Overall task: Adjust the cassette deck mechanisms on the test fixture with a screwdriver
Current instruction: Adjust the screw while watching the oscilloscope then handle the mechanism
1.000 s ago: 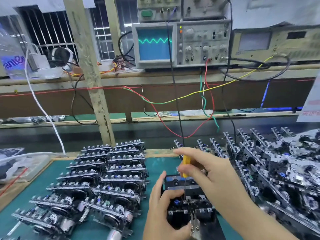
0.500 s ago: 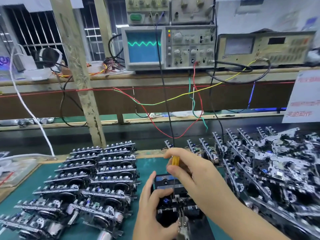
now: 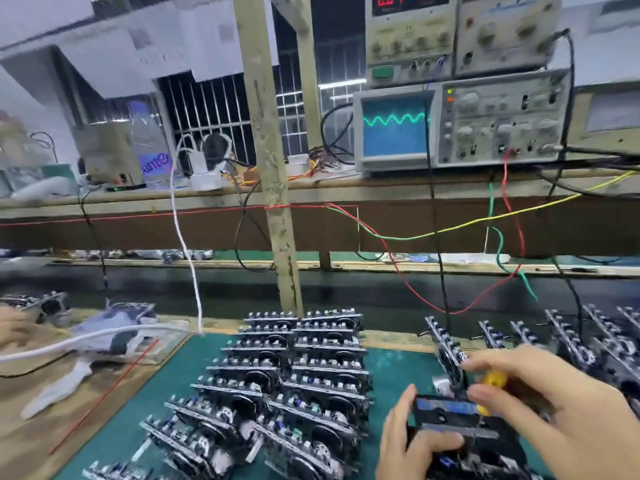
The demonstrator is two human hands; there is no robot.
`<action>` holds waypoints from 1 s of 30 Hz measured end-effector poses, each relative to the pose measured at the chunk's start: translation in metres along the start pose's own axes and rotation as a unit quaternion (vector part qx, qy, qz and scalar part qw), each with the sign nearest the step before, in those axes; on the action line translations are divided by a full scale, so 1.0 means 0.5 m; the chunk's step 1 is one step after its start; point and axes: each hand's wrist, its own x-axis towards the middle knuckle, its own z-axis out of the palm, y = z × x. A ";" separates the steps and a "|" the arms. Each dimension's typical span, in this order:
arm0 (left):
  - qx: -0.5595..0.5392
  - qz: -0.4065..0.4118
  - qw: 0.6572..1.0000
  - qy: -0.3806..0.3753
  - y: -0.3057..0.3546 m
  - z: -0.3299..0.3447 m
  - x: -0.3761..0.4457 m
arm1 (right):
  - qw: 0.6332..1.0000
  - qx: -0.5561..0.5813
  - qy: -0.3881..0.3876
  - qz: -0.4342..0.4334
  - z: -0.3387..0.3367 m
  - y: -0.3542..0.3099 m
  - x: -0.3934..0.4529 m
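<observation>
Even indoor light, heavy motion blur throughout, wide-angle bending at edges, glowing oscilloscope screen [image 3: 394, 128]

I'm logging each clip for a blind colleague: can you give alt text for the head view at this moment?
Right hand holds a yellow-handled screwdriver over a cassette deck mechanism on the test fixture, which the left hand grips. Rows of finished mechanisms stand on the green mat; an oscilloscope behind shows a green wave.

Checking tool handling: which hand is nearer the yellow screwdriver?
Right. The right hand grips the screwdriver; the left hand sits lower left of it, on the fixture.
</observation>
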 end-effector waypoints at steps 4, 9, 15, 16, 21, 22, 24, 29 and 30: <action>-0.005 -0.024 0.999 0.037 -0.001 0.037 0.010 | 0.998 -0.017 -0.057 -0.033 -0.011 0.004 0.021; -0.028 -0.035 0.998 0.049 -0.023 0.028 0.026 | 0.992 0.048 -0.113 -0.025 -0.032 0.021 0.036; -0.027 -0.053 0.997 0.057 -0.017 0.036 0.018 | 0.995 0.029 -0.092 0.006 -0.015 0.028 0.016; -0.027 -0.058 0.996 0.055 -0.016 0.037 0.017 | 0.996 0.013 -0.081 0.016 -0.012 0.030 0.013; -0.020 -0.097 0.993 0.061 0.000 0.033 0.018 | 0.994 -0.004 -0.073 0.080 -0.022 0.067 -0.004; -0.015 -0.101 0.993 0.060 0.005 0.032 0.019 | 0.993 0.004 -0.089 0.076 -0.028 0.072 -0.006; -0.011 -0.102 0.993 0.060 0.012 0.031 0.019 | 0.989 0.003 -0.138 0.052 -0.037 0.066 0.001; 0.003 -0.078 0.996 0.051 0.022 0.031 0.020 | 0.982 -0.087 -0.164 -0.029 -0.029 0.025 0.035; 0.007 -0.071 0.996 0.052 0.023 0.030 0.019 | 0.985 -0.085 -0.151 -0.028 -0.026 0.013 0.037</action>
